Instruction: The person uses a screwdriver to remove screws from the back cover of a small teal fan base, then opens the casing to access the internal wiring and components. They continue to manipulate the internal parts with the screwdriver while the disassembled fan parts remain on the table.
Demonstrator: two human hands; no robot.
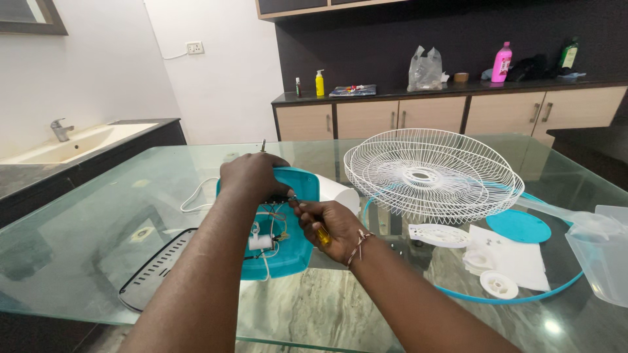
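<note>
the teal fan housing sits open on the glass desk, wires showing inside. my left hand clamps over its top edge; my right hand is closed round a yellow-handled screwdriver, tip at the housing. just right lies the white wire grille. pink bottle and yellow bottle stand on the far counter. open glass lies to the left.
</note>
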